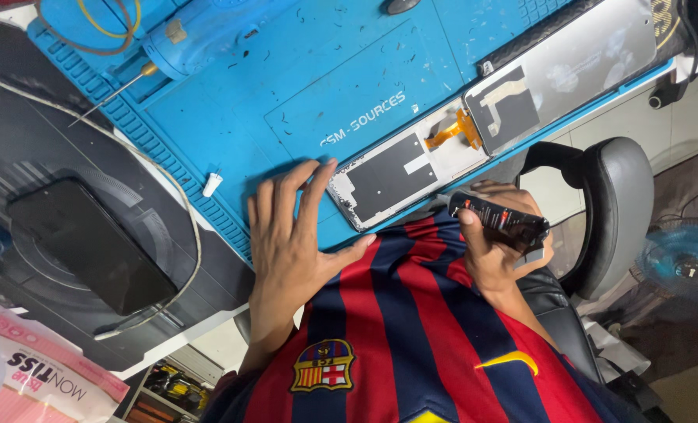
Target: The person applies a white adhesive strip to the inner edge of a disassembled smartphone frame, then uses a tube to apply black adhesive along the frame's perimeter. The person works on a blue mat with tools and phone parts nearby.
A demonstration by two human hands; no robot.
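My left hand [290, 235] lies flat, fingers spread, on the blue work mat [286, 94]. Its fingertips and thumb rest against the near end of an opened phone body [396, 176], which lies face down showing a black inner plate. An orange flex cable [460, 129] joins that body to a grey display panel [576, 66] lying beside it. My right hand [497, 251] is held over my lap, closed around a small black tube [501, 221] with printed markings, just off the mat's edge.
A blue pen-like tool with a metal needle tip [153, 59] and a small white cap [212, 185] lie on the mat. A black phone [90, 247] rests on a dark pad at the left. A pink packet [43, 376], a black chair [615, 196] and a fan [689, 262] surround me.
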